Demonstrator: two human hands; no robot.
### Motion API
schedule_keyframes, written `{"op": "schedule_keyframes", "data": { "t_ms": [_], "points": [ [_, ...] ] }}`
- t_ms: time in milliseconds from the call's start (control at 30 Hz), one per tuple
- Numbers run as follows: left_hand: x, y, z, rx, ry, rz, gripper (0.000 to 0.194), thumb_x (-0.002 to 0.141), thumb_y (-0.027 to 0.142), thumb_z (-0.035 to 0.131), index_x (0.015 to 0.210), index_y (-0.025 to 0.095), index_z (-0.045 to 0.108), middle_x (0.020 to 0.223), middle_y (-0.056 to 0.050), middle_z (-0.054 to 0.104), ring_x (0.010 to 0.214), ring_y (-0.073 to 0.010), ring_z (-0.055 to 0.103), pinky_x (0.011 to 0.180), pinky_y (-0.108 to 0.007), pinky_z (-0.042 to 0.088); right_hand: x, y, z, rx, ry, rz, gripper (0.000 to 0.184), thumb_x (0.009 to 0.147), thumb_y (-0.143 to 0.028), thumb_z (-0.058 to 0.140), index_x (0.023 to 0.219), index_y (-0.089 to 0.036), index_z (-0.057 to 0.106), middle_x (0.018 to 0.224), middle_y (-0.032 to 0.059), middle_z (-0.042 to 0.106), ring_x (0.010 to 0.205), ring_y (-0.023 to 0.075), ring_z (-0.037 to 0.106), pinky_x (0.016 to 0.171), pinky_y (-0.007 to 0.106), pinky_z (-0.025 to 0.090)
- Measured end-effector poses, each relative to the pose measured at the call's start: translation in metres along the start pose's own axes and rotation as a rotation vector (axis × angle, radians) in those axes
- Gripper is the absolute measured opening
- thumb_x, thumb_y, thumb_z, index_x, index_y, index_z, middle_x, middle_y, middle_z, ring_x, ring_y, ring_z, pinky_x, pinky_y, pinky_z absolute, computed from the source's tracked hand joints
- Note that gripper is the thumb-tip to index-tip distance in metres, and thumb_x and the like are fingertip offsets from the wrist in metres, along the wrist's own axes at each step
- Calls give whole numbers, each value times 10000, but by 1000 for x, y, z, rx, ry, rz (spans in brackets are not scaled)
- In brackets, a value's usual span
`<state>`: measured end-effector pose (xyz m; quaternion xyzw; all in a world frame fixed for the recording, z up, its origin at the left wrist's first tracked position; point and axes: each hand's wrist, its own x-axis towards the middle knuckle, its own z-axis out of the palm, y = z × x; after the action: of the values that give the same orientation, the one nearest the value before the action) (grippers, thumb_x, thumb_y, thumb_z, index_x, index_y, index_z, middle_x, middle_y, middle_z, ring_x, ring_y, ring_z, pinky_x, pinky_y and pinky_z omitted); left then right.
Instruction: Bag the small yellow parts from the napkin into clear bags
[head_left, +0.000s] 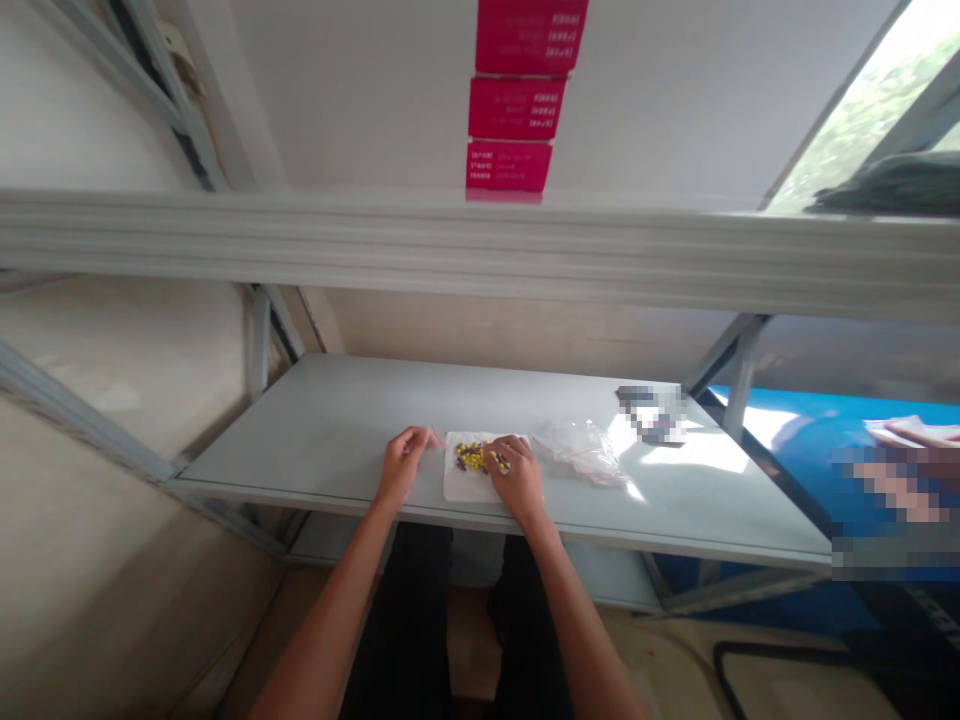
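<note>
My left hand (pixel 401 465) is closed in a pinch on a small clear plastic bag (pixel 435 438) with a pinkish edge. To its right lies a white, flat sheet or shallow tray (pixel 466 490) bearing a pile of small yellow and dark brown pieces (pixel 471 457); their kind is too small to tell. My right hand (pixel 517 478) bends over the right side of this pile, fingers drawn together and touching the pieces. What sits between those fingertips is hidden. Just right of that hand, a heap of clear plastic bags (pixel 581 450) rests on the grey table (pixel 337 430).
A blurred-out item (pixel 652 413) lies at the table's back right. Above runs a shelf edge (pixel 375 245) with red boxes (pixel 517 108) on it. Grey metal posts (pixel 262 340) stand at the sides. At far right, another person's hand (pixel 922 440) is over a blue surface (pixel 795 430).
</note>
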<state>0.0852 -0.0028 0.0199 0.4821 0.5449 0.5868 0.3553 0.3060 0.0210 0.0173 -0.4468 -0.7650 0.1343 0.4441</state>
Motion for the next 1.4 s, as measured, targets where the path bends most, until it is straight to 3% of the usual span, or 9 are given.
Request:
{"op": "schedule_keyframes", "data": {
  "t_ms": [100, 200, 333, 533, 700, 1067, 1167, 1267, 1400],
  "points": [
    [1, -2, -1, -38, -7, -25, 451, 834, 632, 661, 940, 195, 680, 890, -77, 754, 847, -226, 698, 582, -254, 484, -3, 0, 1, -131, -71, -59, 150, 934, -254, 632, 931, -248, 782, 959, 80, 723, 931, 251, 582, 885, 392, 462],
    [3, -4, 0, -57, -33, 18, 448, 781, 601, 727, 993, 211, 665, 961, -79, 753, 925, -227, 702, 702, -273, 532, -2, -4, 2, -188, -111, -72, 160, 938, -222, 626, 963, -251, 782, 961, 76, 714, 920, 244, 563, 885, 387, 446],
    [3, -4, 0, -81, -32, 40, 444, 702, 564, 815, 922, 202, 680, 961, -67, 744, 936, -212, 693, 829, -285, 532, -1, -4, 2, -181, -114, -66, 176, 946, -178, 603, 900, -228, 765, 957, 80, 702, 931, 246, 555, 866, 369, 447],
    [-1, 0, 2, 82, -119, 51, 423, 787, 577, 736, 864, 162, 759, 882, -67, 770, 838, -217, 682, 787, -292, 508, 1, -6, 3, 20, -48, -68, 181, 987, -234, 575, 939, -216, 749, 974, 78, 702, 961, 231, 599, 886, 351, 468],
    [0, 2, 6, 254, -218, 118, 396, 784, 554, 744, 881, 176, 808, 900, -87, 792, 829, -243, 696, 777, -318, 506, 2, -13, 2, 257, -103, -56, 194, 1001, -260, 566, 963, -224, 752, 981, 65, 728, 943, 198, 671, 866, 305, 504],
    [0, 3, 7, 268, -316, 258, 395, 848, 566, 706, 894, 192, 824, 892, -86, 776, 839, -225, 694, 794, -308, 507, 2, -14, 5, 317, -223, -183, 232, 1003, -293, 574, 978, -266, 803, 1014, 70, 741, 955, 193, 698, 869, 308, 539],
    [0, 5, 6, 262, -282, 268, 406, 894, 552, 657, 846, 181, 815, 840, -78, 757, 813, -214, 675, 779, -300, 496, 3, -13, 1, 383, -207, -115, 226, 996, -313, 578, 1043, -265, 793, 1007, 62, 750, 924, 188, 705, 837, 303, 548],
    [0, 6, 4, 240, -240, 270, 422, 932, 533, 610, 828, 172, 802, 844, -76, 739, 832, -210, 668, 786, -296, 493, 3, -13, -5, 455, -132, 44, 210, 957, -334, 622, 1069, -239, 772, 1016, 59, 765, 895, 198, 710, 792, 306, 551],
    [0, 7, 3, 232, -280, 290, 395, 952, 498, 594, 854, 177, 802, 928, -87, 739, 906, -215, 676, 829, -300, 497, 2, -15, -3, 564, -87, 160, 195, 906, -355, 673, 1016, -222, 764, 1033, 61, 775, 840, 197, 712, 715, 294, 554]
  ]
}}
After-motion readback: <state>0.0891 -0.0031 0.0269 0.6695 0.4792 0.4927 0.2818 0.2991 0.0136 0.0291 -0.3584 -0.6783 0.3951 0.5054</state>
